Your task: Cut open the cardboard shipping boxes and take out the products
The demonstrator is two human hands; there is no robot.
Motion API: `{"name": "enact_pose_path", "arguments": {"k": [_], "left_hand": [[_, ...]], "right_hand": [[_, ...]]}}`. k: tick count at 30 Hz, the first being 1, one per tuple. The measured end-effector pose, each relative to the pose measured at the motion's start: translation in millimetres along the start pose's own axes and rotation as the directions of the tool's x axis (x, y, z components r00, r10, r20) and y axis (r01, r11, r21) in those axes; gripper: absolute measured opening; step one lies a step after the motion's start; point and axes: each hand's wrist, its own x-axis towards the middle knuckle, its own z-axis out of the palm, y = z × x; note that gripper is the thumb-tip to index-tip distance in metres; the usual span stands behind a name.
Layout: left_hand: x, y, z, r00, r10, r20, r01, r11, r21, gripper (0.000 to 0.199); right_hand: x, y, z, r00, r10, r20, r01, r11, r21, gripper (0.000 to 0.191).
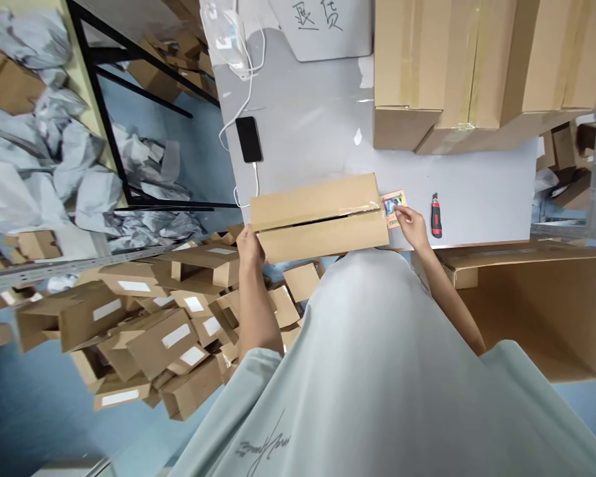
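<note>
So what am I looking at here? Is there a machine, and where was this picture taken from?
There's no machine: these are a person's two bare hands. The single picture comes from a camera worn on that person's head, looking forward and down, so their pale shirt fills the lower middle.

The left hand holds one end of a long cardboard box. At the other end, the right hand has its fingertips on a small colourful card.

Also on the grey table are a phone with a white cable, a red-and-black cutter and large taped cartons.
</note>
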Motion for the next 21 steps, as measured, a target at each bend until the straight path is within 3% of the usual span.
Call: {"name": "enact_pose_path", "arguments": {"k": [2, 4, 7, 10, 13, 16, 18, 21], "left_hand": [[3.5, -8.1, -3.5, 0.997, -0.066, -0.035, 0.064, 0.996, -0.055, 0.067], [5.3, -10.5, -7.0, 0.996, -0.043, -0.072, 0.04, 0.998, -0.046, 0.079], [3.2, -4.9, -6.4, 0.991, 0.087, -0.098, -0.082, 0.995, 0.055, 0.086], [-3.6, 3.9, -0.6, 0.99, 0.139, -0.035, -0.135, 0.985, 0.107, 0.105], [-10.7, 10.0, 3.2, 0.987, 0.148, 0.066, -0.156, 0.978, 0.137, 0.142], [-15.9, 15.7, 4.5, 0.971, 0.173, 0.167, -0.198, 0.969, 0.147, 0.16], [-18.9, 21.7, 6.3, 0.957, 0.183, 0.227, -0.221, 0.963, 0.156, 0.165], [-22.5, 34.6, 13.7, 0.924, 0.222, 0.311, -0.286, 0.941, 0.18, 0.164]], "right_hand": [[15.8, 12.7, 5.1, 0.986, 0.071, -0.149, -0.107, 0.961, -0.255, 0.063], [30.8, 22.0, 17.1, 0.954, 0.168, -0.248, -0.263, 0.867, -0.423, 0.076], [46.2, 28.9, 38.3, 0.914, 0.252, -0.318, -0.387, 0.779, -0.494, 0.088], [54.8, 31.3, 45.0, 0.894, 0.283, -0.348, -0.429, 0.767, -0.478, 0.079], [59.6, 31.2, 32.2, 0.909, 0.304, -0.287, -0.407, 0.799, -0.443, 0.051], [54.4, 26.3, 11.1, 0.949, 0.252, -0.189, -0.308, 0.865, -0.396, 0.03], [41.1, 19.4, -4.0, 0.964, 0.195, -0.18, -0.25, 0.894, -0.372, 0.03], [7.2, 4.0, -29.7, 0.952, 0.037, -0.304, -0.132, 0.946, -0.298, 0.038]]}}
